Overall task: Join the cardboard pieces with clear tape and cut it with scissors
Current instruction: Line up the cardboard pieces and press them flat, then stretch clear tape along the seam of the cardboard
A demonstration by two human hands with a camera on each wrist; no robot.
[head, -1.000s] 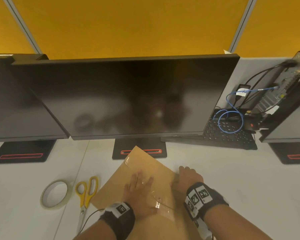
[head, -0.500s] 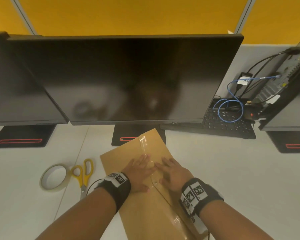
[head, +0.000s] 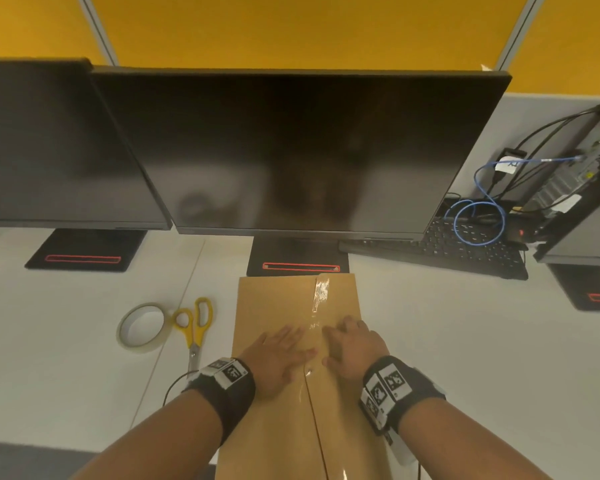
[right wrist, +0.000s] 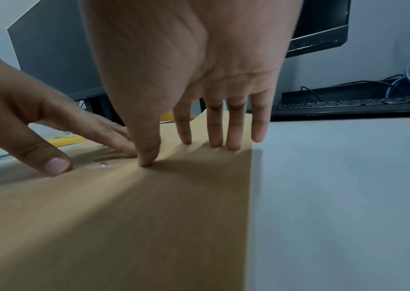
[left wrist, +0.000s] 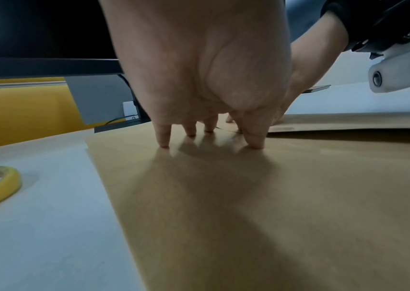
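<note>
Two brown cardboard pieces (head: 271,306) lie side by side on the white desk, a strip of clear tape (head: 320,294) running along their seam. My left hand (head: 280,355) lies flat on the left piece, fingers straight and pressing down (left wrist: 208,126). My right hand (head: 352,346) presses flat on the right piece (right wrist: 198,135), its little finger reaching past the edge. The two hands flank the taped seam. A roll of clear tape (head: 141,327) and yellow-handled scissors (head: 194,325) lie on the desk to the left of the cardboard.
A large dark monitor (head: 291,150) stands just behind the cardboard, its base (head: 298,263) at the far edge. A second monitor (head: 49,150) is at the left. A black keyboard (head: 465,247), blue cable (head: 478,220) and a computer case (head: 586,168) are at the right.
The cardboard has turned from a diagonal lie to straight in front of me. Both hands moved with it and now press flat on either side of the seam.
</note>
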